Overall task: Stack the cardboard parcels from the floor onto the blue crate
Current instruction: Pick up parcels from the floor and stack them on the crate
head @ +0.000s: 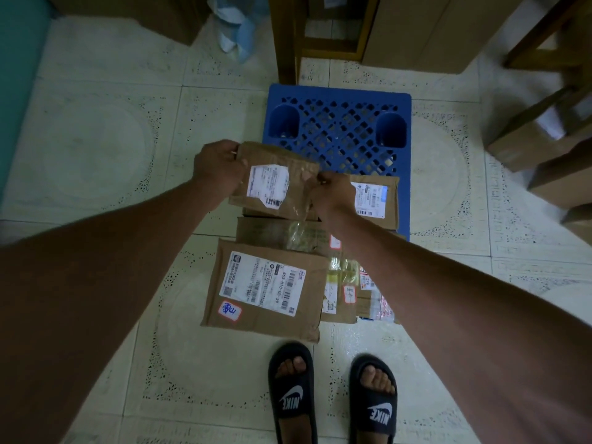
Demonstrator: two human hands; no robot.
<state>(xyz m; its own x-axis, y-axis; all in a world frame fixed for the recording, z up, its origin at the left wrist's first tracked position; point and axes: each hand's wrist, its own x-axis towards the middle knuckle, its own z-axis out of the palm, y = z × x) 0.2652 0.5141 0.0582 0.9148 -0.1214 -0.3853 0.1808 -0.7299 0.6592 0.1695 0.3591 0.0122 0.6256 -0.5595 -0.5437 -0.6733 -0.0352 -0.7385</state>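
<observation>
A pale patterned tile floor (105, 149) is seen from above, with the blue crate (339, 129) standing upside down on it, its lattice base facing up, just in front of a wooden furniture frame (290, 43). A flat cardboard parcel (275, 184) is held over the near left edge of the crate: the left hand (217, 168) grips its left edge with curled fingers, and the right hand (331, 190) pinches its right edge. Just right of the held parcel, a second parcel (378, 200) already lies on the near right part of the crate. On the floor nearer than the crate, more parcels wait: a large labelled one (266, 290) closest to the two sandalled feet (293, 389), a taped one (282, 233) between it and the crate, and several smaller ones (352, 290) to its right. The step in hand appears to be the placing of the held parcel. The next move would call for the parcel to be carried further over the lattice, lowered flat beside or upon the one already there, and released; the floor pile remains to be stacked.
</observation>
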